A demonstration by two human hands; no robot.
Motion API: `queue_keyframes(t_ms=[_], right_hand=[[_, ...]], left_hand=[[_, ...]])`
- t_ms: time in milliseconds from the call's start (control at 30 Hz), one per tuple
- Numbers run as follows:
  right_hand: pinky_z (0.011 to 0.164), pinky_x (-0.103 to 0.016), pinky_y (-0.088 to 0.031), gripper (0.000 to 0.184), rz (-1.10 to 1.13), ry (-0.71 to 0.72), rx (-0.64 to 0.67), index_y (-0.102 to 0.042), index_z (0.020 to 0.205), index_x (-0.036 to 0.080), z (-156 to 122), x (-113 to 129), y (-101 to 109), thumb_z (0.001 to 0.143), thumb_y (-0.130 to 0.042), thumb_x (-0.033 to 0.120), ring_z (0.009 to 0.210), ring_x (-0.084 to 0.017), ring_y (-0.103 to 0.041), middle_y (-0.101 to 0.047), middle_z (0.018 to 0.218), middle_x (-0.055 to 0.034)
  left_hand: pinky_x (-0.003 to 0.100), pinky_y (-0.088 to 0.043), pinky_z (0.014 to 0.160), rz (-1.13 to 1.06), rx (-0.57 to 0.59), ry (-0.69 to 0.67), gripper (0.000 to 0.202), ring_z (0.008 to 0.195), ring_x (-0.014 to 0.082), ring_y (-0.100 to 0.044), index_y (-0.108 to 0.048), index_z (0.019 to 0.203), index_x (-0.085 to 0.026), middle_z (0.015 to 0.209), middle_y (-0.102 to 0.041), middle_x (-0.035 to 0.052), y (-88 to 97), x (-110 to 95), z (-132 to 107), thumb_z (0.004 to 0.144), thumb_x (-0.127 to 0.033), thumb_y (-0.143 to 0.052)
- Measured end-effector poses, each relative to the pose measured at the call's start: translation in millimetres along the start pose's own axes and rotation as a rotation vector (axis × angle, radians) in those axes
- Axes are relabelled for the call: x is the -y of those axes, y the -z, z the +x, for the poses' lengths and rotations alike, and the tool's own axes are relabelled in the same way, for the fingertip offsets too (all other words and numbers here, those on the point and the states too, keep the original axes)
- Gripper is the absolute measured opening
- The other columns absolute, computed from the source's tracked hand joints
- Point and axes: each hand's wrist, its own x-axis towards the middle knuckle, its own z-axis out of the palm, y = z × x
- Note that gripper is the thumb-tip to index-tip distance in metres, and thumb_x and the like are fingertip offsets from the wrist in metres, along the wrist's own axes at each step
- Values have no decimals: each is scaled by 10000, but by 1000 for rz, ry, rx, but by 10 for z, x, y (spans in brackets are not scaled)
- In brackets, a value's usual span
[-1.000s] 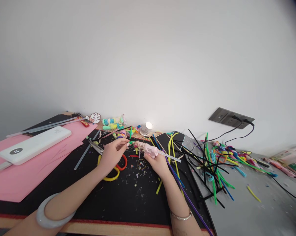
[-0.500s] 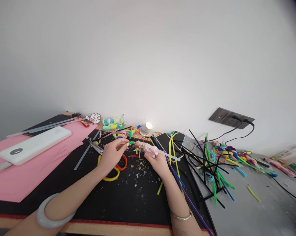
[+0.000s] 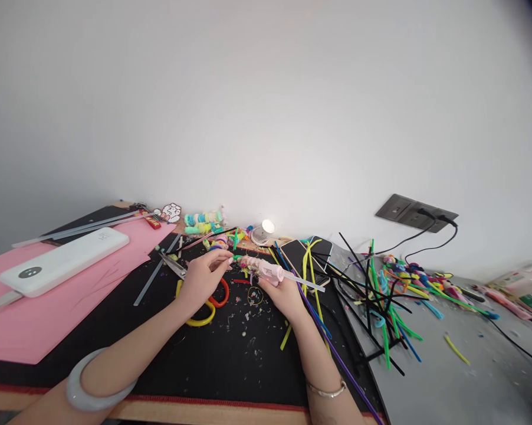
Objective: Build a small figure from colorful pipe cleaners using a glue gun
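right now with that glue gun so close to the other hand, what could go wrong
1. The left hand pinches a green piece in its fingers, right at the tip of the pink glue gun held by the right hand. If the tip is hot, a burn seems possible.
2. The scissors lie just under the left hand, so lowering it could catch them.
3. Glue might drip onto the black mat.

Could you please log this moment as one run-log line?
left hand: pinching green piece | right hand: gripping pink glue gun | scissors: on mat
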Motion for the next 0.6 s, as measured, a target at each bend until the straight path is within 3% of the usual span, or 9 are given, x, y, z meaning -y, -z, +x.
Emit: queue_keyframes(t_ms=[367,600], right_hand=[[962,-374,-482,312,-44,2,2,-687,1133,203,10,-18,9,834,-600,206,1064,-247,-647,-701,1143,-53],[856,-356,-510,264,-153,-40,-59,-708,1072,200,-3,-67,10,833,-600,231,962,-252,-669,-724,1059,-59]], left_hand=[[377,-558,815,-22,8,18,216,781,226,-716,-647,902,-203,862,-738,44,-8,-3,-2,798,-378,-574],[373,-564,791,-22,-14,13,221,768,224,-713,-649,907,-197,843,-734,44,13,-30,4,798,-377,-580]])
